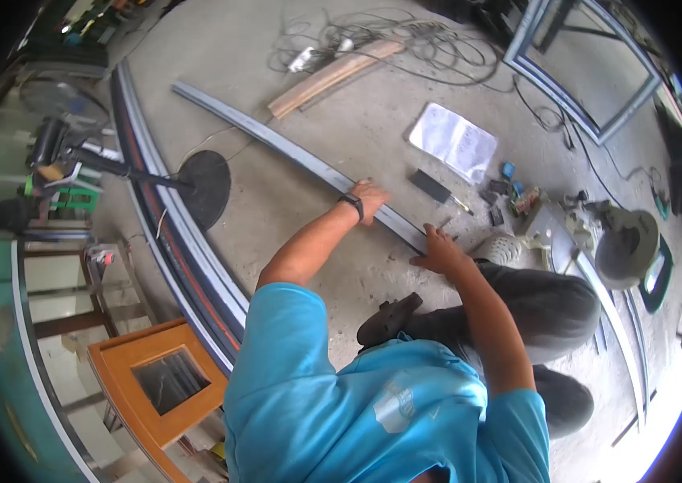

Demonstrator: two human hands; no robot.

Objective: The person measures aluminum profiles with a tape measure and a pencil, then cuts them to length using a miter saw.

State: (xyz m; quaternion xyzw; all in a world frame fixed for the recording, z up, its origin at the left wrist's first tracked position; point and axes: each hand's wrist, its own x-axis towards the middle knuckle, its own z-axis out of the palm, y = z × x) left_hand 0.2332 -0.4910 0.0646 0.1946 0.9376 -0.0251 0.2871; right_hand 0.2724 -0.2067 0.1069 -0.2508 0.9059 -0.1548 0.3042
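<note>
One grey bar (278, 142) | left grip (369, 201): laid across, closure unclear | right grip (445, 253): closed around near end

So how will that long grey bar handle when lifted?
The long grey bar looks stiff, given its straight edges. Lifted by the left hand and right hand here, its far end would probably dip, as most visible length lies beyond them. Its smooth-looking face may slip.

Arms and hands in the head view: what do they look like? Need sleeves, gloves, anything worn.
Short bright-blue sleeves, same colour as the shirt; forearms uncovered. Left hand: no glove, dark band at the wrist, probably a watch; its face is too small to read. Right hand: no glove, nothing visible on the wrist.
</note>
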